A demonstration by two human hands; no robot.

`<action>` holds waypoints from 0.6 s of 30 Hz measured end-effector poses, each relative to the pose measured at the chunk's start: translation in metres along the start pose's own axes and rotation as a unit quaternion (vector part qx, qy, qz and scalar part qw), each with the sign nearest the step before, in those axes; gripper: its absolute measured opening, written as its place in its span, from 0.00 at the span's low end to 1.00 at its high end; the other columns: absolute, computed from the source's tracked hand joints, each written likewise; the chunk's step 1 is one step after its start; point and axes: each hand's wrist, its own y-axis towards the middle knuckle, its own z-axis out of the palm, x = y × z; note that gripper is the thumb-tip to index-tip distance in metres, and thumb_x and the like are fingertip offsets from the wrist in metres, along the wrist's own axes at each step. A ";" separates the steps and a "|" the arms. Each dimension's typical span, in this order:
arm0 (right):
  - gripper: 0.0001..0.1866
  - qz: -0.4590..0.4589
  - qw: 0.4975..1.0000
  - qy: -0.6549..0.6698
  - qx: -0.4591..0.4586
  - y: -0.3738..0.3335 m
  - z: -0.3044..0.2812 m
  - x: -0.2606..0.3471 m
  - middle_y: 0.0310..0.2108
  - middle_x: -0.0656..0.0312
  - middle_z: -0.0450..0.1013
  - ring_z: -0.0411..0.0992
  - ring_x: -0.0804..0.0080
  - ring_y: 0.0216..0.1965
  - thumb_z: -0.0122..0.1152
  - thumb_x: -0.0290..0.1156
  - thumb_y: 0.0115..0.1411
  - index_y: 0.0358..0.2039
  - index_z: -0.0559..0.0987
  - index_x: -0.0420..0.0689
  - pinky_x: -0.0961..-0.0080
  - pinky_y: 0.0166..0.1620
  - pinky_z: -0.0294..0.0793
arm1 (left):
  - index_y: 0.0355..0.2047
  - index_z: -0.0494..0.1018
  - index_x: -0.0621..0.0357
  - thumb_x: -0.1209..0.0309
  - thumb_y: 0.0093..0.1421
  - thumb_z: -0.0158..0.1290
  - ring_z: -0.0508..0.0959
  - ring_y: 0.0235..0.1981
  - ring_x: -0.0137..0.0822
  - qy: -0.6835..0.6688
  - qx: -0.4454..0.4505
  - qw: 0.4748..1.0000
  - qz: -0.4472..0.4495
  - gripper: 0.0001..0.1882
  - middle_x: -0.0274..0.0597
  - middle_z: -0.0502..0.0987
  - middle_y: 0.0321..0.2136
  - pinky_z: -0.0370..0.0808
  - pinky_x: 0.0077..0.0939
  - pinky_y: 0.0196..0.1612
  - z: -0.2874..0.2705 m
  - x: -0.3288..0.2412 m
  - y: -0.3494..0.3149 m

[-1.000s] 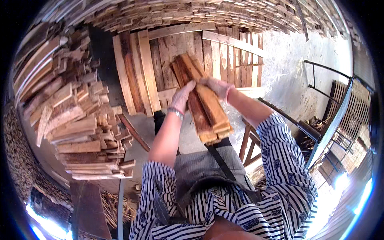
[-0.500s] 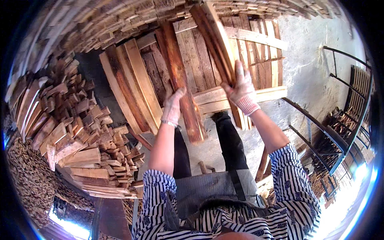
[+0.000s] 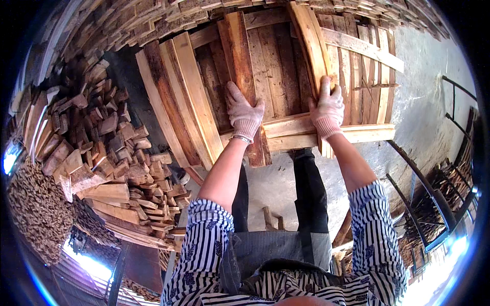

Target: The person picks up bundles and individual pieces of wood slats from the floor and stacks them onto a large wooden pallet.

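Observation:
A pale work glove covers my left hand, which is closed over the lower part of a dark-streaked brown wooden plank. That plank lies across the slatted wooden frame, its near end sticking out past the frame's front rail. To the right, my gloved right hand grips the near part of a lighter plank, thumb on its left side and fingers over its right edge. This plank also crosses the frame. Whether another piece lies under it I cannot tell. Several planks rest side by side at the frame's left end.
A large heap of split wood pieces rises on the left. Stacked wood runs along the far side. Black metal rails stand at right over a concrete floor. My legs are close to the frame's front rail.
The left plank has swung straighter and slid away from me, with my left hand now farther over it. The right plank has turned to show its pale face. The whole view has shifted.

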 end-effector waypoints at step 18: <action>0.48 -0.043 0.757 0.596 0.264 -0.008 0.030 0.046 0.70 0.45 0.53 0.55 0.62 0.69 0.64 0.38 0.63 0.73 0.44 0.40 0.72 0.68 0.54 | 0.70 0.36 0.72 0.33 0.55 0.51 0.35 0.70 0.73 0.194 -0.087 0.958 0.192 0.63 0.73 0.36 0.70 0.36 0.63 0.69 -0.100 0.131 0.049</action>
